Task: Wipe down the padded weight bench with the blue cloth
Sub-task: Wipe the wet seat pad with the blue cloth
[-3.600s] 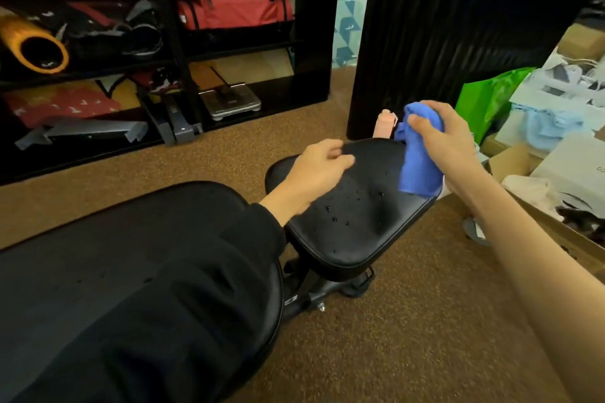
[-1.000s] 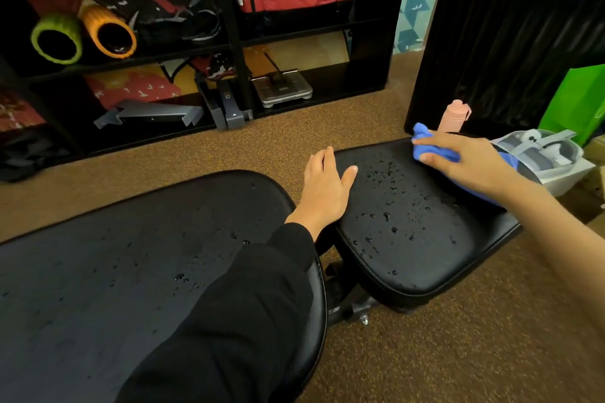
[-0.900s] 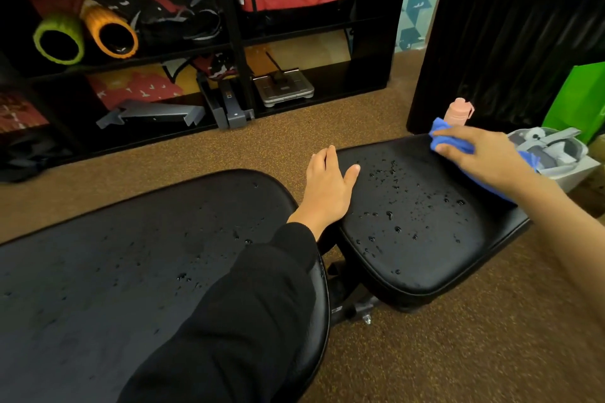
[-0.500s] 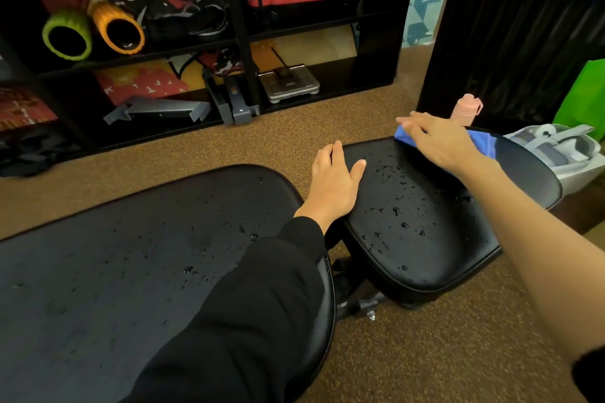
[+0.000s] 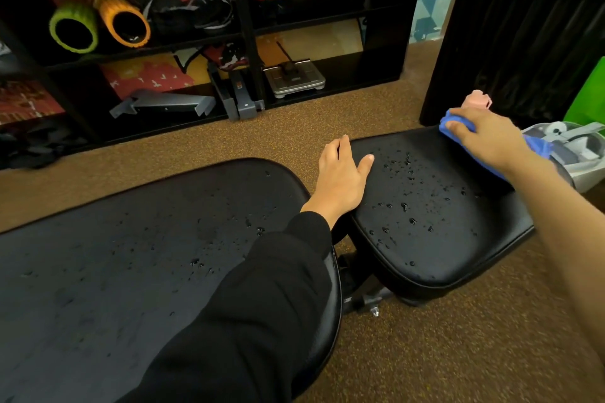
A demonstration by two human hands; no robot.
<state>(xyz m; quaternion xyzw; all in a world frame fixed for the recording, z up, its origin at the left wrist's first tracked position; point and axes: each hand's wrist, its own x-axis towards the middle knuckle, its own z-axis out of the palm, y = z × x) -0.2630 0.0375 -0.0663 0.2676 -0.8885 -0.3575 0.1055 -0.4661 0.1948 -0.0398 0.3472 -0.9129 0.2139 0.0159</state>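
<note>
The black padded bench has two pads: a long back pad (image 5: 131, 265) at the left and a smaller seat pad (image 5: 435, 226) at the right, both dotted with water drops. My right hand (image 5: 484, 137) presses the blue cloth (image 5: 453, 123) flat on the far right corner of the seat pad; most of the cloth is hidden under the hand. My left hand (image 5: 340, 180) rests palm down, fingers apart, on the near-left edge of the seat pad, holding nothing.
A pink bottle (image 5: 476, 100) stands just beyond the seat pad. A grey-white bin (image 5: 576, 154) and a green bag (image 5: 589, 95) are at the right. Black shelves (image 5: 242, 26) with foam rollers, bags and a scale (image 5: 294, 77) line the back. Brown carpet (image 5: 442, 353) surrounds the bench.
My right hand has slid the cloth back to the right along the far edge of the seat pad after a sweep to the left. My left hand has stayed put.
</note>
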